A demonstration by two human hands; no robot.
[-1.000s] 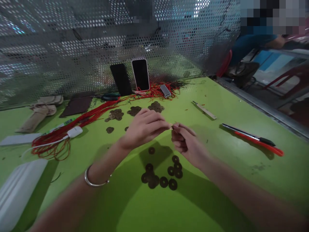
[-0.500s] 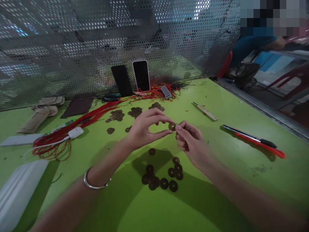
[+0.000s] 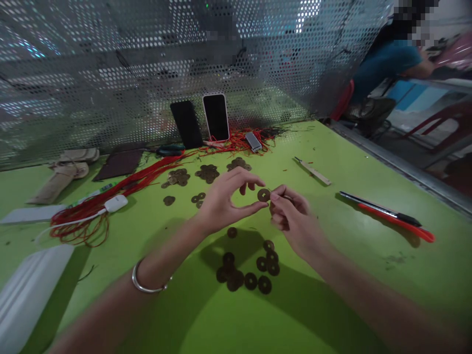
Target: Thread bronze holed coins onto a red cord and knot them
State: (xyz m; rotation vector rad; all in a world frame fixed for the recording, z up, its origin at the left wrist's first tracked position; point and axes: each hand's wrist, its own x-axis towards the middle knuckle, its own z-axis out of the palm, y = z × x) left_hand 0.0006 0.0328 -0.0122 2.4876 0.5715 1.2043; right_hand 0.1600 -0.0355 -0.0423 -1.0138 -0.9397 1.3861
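Between the thumb and forefinger of my right hand (image 3: 289, 206) a round bronze coin (image 3: 263, 195) with a square hole is pinched by its edge, held above the table. My left hand (image 3: 230, 199) is just left of it, thumb and fingers apart in a C shape, the thumb tip close under the coin; whether it touches I cannot tell. Below the hands several loose coins (image 3: 250, 280) lie on the green table (image 3: 306, 319), some overlapping. Behind my left hand are small heaps of coins (image 3: 207, 173), partly hidden by the fingers.
Red cords (image 3: 136, 184) and a white cable plug (image 3: 115, 202) lie on the left. Two phones (image 3: 217, 118) lean on a perforated metal screen (image 3: 140, 73). At right are a pen (image 3: 379, 207) and a craft knife (image 3: 312, 170). A person in blue (image 3: 391, 61) sits beyond the table.
My left fingers have drawn back slightly from the coin and opened wider. The coin has turned, its face and square hole now showing more fully. My right hand is nearly unmoved.
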